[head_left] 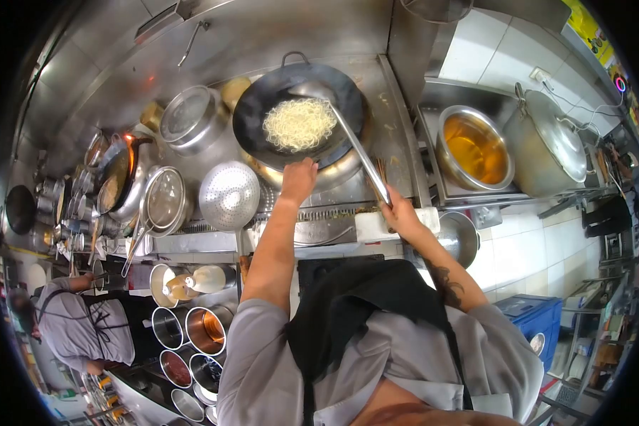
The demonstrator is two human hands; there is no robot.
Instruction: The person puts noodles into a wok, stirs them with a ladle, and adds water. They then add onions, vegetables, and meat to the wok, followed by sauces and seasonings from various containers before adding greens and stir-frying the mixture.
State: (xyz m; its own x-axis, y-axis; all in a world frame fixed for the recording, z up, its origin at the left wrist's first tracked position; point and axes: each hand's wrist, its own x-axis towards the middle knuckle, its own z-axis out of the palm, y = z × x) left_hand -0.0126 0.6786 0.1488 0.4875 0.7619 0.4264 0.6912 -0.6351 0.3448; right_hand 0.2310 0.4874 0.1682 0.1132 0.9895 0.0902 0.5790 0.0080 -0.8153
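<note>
While left hand [301, 179] grasps near edge of round black metal wok [252, 113], right hand [402, 214] holds long silver metal wok tool [357, 148] by handle end. Both grips: closed, left on wok edge, right around handle. Pale yellow noodle heap [299, 124]: inside wok, near middle. Tool head: inside wok, at far side of noodles. Round perforated metal skimmer [228, 195]: just left of wok. Round silver metal pot [452, 170], amber liquid [468, 142] inside: right of wok, apart.
</note>
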